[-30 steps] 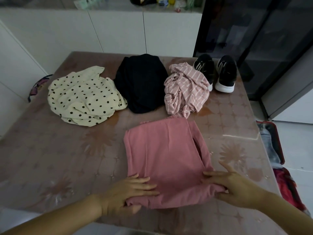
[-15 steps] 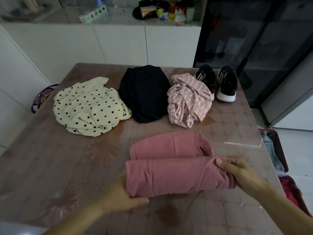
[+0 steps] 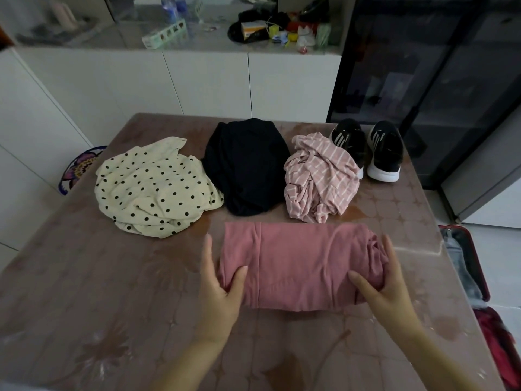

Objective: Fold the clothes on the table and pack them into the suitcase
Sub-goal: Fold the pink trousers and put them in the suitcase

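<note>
A plain pink garment (image 3: 298, 266) lies folded into a thick band near the front of the table (image 3: 84, 292). My left hand (image 3: 220, 286) holds its left end, thumb on top and fingers stretched along the edge. My right hand (image 3: 386, 283) holds the bunched right end the same way. Behind it lie three unfolded pieces in a row: a cream polka-dot garment (image 3: 152, 190), a black garment (image 3: 248, 167) and a pink striped garment (image 3: 318, 179). The red suitcase (image 3: 465, 266) lies open on the floor to the right of the table.
A pair of black sneakers (image 3: 383, 153) stands at the table's far right corner, touching the striped garment. White cabinets with a cluttered counter (image 3: 253, 32) run behind the table. A dark glass-fronted cabinet (image 3: 423, 80) stands at the back right.
The pink garment was folded away from me, from a wide square into a narrow band. Both hands moved from its near edge to its two ends. The camera has tilted upward.
</note>
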